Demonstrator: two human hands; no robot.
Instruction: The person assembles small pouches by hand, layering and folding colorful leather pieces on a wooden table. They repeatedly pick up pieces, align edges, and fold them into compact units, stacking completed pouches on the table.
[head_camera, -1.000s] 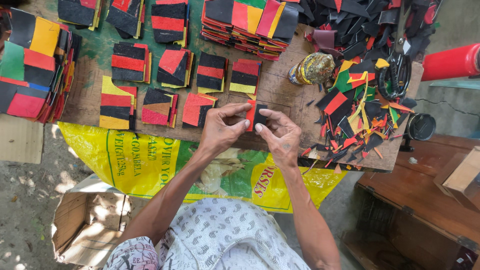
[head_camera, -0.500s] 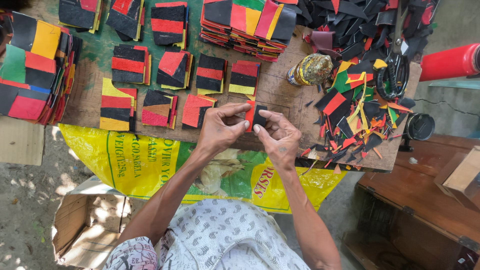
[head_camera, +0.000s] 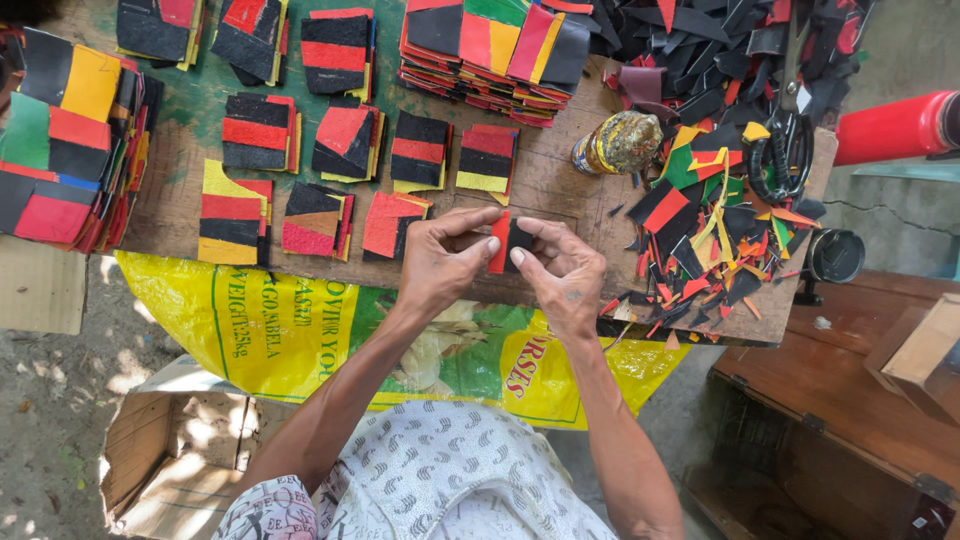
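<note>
Both my hands meet over the front edge of a wooden work board (head_camera: 545, 190). Between them is a small patch made of a black piece and a red strip (head_camera: 506, 243). My left hand (head_camera: 445, 262) pinches its left side with thumb and fingers. My right hand (head_camera: 560, 268) presses on the black part from the right. Just left of my hands lie several finished red, black and yellow patches (head_camera: 392, 222) in small stacks.
A pile of black, red, yellow and green scraps (head_camera: 715, 205) lies at the right with black-handled scissors (head_camera: 775, 160). A glue-crusted bottle (head_camera: 618, 143) stands nearby. Tall stacks of patches (head_camera: 65, 140) sit at the left. A yellow sack (head_camera: 300, 330) hangs below the board.
My hands have shifted slightly on the small patch, pressing and adjusting it; it stays in the same place on the board.
</note>
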